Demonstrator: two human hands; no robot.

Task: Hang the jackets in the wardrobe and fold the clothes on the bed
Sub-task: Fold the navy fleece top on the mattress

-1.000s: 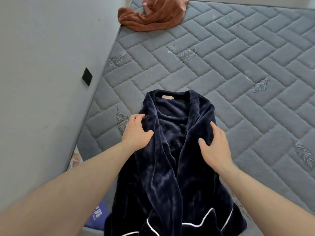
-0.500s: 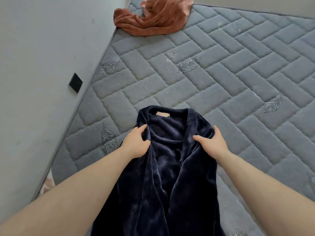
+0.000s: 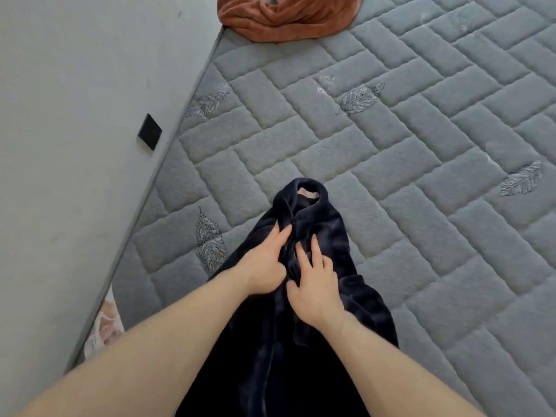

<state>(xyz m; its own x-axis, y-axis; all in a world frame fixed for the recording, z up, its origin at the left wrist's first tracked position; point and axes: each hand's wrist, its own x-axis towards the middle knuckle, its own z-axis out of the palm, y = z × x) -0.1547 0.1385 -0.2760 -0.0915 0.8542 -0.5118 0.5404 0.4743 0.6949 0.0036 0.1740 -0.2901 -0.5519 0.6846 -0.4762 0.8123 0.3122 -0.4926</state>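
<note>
A dark navy velvet jacket (image 3: 325,218) lies lengthwise on the grey quilted mattress (image 3: 406,139), its collar with a pale label pointing away from me. The two front panels are drawn together over the middle. My left hand (image 3: 264,266) pinches the left front edge just below the collar. My right hand (image 3: 316,284) lies beside it with spread fingers, pressing on the right front panel. The lower part of the jacket runs off the bottom of the view between my forearms.
A crumpled rust-orange garment (image 3: 285,13) lies at the far corner of the mattress by the grey wall (image 3: 75,115). A black wall socket (image 3: 149,136) sits low on that wall. Something printed pokes out at the mattress's left edge (image 3: 103,326).
Both hands have come together at the jacket's middle, pulling the front panels closed; the collar opening is now narrow. The view has shifted down and closer.
</note>
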